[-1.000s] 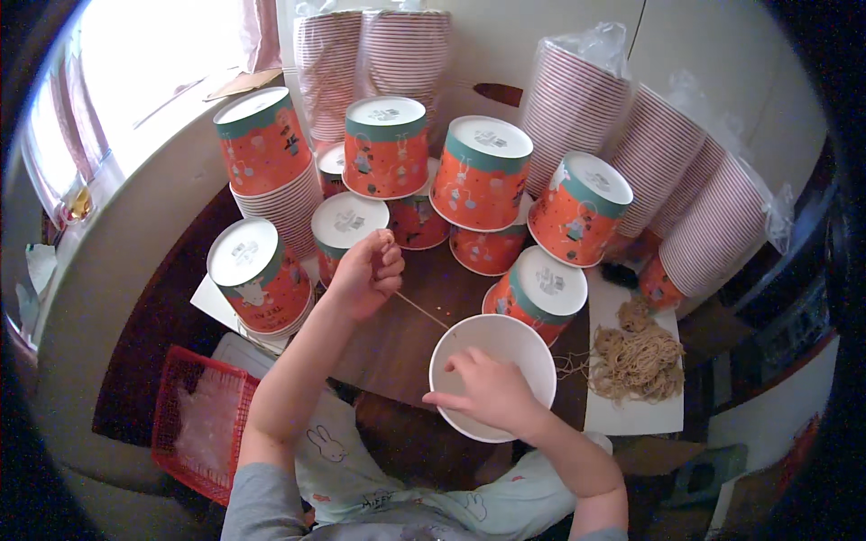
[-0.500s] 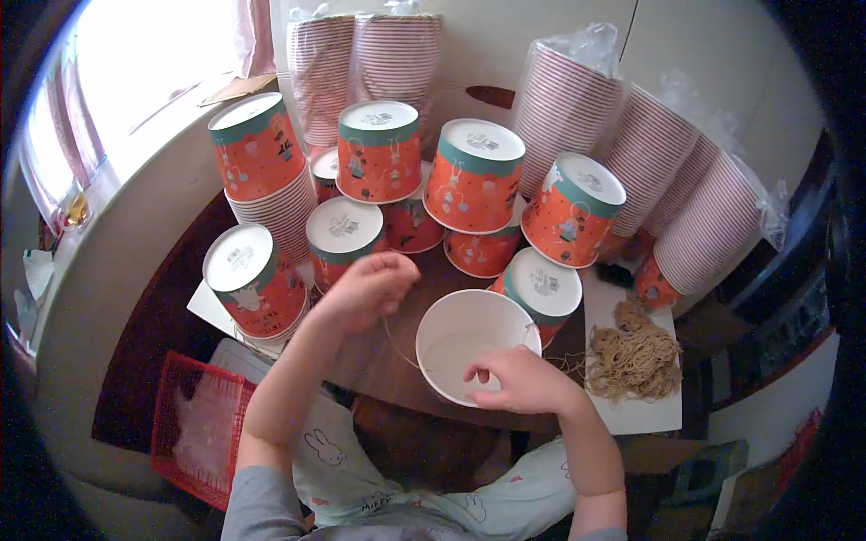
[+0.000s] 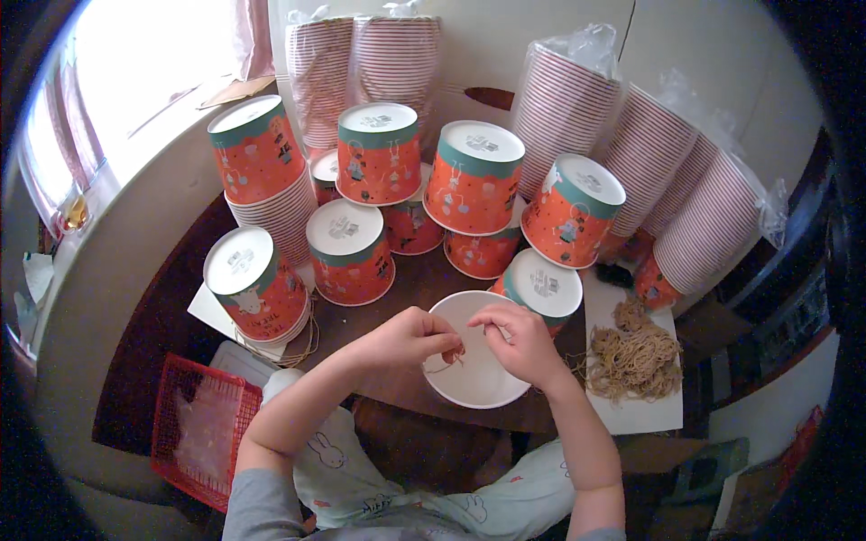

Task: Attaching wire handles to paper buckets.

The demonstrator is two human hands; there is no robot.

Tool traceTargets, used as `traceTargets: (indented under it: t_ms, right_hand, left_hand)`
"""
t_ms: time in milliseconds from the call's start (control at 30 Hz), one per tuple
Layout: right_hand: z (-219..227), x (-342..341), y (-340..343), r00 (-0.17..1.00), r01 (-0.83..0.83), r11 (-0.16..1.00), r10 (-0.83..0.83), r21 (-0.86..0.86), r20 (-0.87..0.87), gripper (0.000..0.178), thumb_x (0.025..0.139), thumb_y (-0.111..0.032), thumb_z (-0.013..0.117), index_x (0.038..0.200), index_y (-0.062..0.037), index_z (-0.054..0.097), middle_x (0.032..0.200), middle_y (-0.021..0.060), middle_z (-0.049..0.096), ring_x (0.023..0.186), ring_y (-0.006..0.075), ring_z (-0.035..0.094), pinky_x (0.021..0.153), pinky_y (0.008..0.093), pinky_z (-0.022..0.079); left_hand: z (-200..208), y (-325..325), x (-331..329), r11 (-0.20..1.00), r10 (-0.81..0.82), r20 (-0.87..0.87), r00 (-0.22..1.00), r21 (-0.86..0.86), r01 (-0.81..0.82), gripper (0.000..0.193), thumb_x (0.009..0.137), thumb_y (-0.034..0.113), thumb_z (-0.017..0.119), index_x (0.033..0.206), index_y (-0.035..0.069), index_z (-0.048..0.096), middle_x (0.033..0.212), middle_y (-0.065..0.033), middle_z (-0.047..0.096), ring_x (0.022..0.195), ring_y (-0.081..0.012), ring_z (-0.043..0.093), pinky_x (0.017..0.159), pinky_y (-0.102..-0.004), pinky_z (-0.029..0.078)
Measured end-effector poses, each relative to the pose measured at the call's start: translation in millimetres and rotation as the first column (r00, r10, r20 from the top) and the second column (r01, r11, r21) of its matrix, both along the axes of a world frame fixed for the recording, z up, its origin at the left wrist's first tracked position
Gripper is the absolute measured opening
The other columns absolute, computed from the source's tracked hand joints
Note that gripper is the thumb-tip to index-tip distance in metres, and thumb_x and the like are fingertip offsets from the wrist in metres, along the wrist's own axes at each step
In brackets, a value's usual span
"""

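A paper bucket (image 3: 480,386) with a white inside stands on the brown table, its open mouth facing up at me. Over its left rim my left hand (image 3: 422,337) is closed in a pinch on a thin beige string (image 3: 444,368), whose short end pokes out by the fingertips. My right hand (image 3: 518,344) reaches over the bucket's right rim. Its fingers are curled near the thumb above the opening, close to my left fingertips; whatever they pinch is too small to make out.
Upside-down orange paper buckets (image 3: 350,257) with green bands crowd the table beyond. Tall bagged stacks of buckets (image 3: 564,99) line the wall. A heap of beige string (image 3: 634,363) lies on a white board (image 3: 631,417) at right. A red basket (image 3: 162,433) sits low at left.
My left hand has come down and right to the bucket's mouth with the string. My right hand has moved slightly up, its fingers now curled near the left ones.
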State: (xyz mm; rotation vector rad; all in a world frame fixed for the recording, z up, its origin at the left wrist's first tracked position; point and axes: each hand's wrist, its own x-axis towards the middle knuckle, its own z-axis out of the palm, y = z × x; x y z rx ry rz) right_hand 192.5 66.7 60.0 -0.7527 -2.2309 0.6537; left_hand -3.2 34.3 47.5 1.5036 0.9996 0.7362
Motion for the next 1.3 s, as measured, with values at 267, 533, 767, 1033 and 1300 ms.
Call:
traceTargets:
  t_ms: [267, 533, 767, 1033, 1300]
  right_hand:
    - [-3, -3, -4, 0.999, 0.039, 0.999, -0.039, 0.020, -0.023, 0.019, 0.074, 0.002, 0.050, 0.090, -0.0024, 0.059, 0.094, 0.0119, 0.059, 0.083, 0.0247, 0.059, 0.074, 0.0322, 0.047]
    - [2, -6, -15, 0.964, 0.258, 0.919, -0.267, 0.297, -0.011, 0.016, 0.071, -0.007, 0.058, 0.086, -0.0059, 0.062, 0.082, 0.0061, 0.054, 0.090, 0.0220, 0.050, 0.083, 0.0359, 0.036]
    - [-12, -7, -26, 0.982, 0.089, 0.983, -0.114, 0.163, 0.149, 0.013, 0.071, -0.022, 0.065, 0.071, -0.0091, 0.064, 0.076, 0.0012, 0.052, 0.082, 0.0183, 0.049, 0.076, 0.0320, 0.031]
    - [-11, -3, -20, 0.998, 0.030, 0.993, -0.024, -0.111, 0.060, 0.014, 0.070, -0.024, 0.066, 0.070, -0.0106, 0.061, 0.077, 0.0011, 0.055, 0.086, 0.0209, 0.052, 0.077, 0.0365, 0.033]
    - [2, 5, -22, 0.989, -0.001, 1.000, 0.003, -0.009, 0.151, 0.009, 0.068, -0.016, 0.065, 0.067, -0.0091, 0.059, 0.077, 0.0022, 0.056, 0.080, 0.0196, 0.053, 0.076, 0.0336, 0.036]
  left_hand:
    - [0, -4, -3, 0.987, -0.066, -0.153, 0.986, 0.136, 0.087, 0.017, 0.077, 0.013, 0.061, 0.085, -0.001, 0.063, 0.075, -0.0048, 0.064, 0.070, -0.0082, 0.057, 0.067, -0.0241, 0.046]
    - [-1, -4, -6, 0.998, -0.032, 0.111, 0.993, -0.053, 0.038, 0.016, 0.080, 0.013, 0.058, 0.084, -0.002, 0.061, 0.077, -0.0039, 0.061, 0.075, -0.0084, 0.056, 0.072, -0.0229, 0.044]
    - [-2, -5, -8, 0.992, -0.051, 0.280, 0.959, -0.096, 0.081, 0.012, 0.082, 0.011, 0.055, 0.086, 0.000, 0.058, 0.077, -0.0014, 0.060, 0.076, -0.0070, 0.055, 0.071, -0.0211, 0.043]
    - [3, -9, -13, 0.991, -0.049, 0.273, 0.961, -0.107, 0.081, 0.007, 0.079, 0.006, 0.056, 0.081, 0.002, 0.051, 0.078, -0.0043, 0.059, 0.076, -0.0100, 0.057, 0.070, -0.0222, 0.044]
    - [12, -14, -17, 0.986, 0.022, 0.235, 0.972, -0.168, 0.018, 0.008, 0.076, 0.002, 0.055, 0.078, 0.003, 0.047, 0.076, -0.0055, 0.059, 0.076, -0.0114, 0.057, 0.071, -0.0226, 0.044]
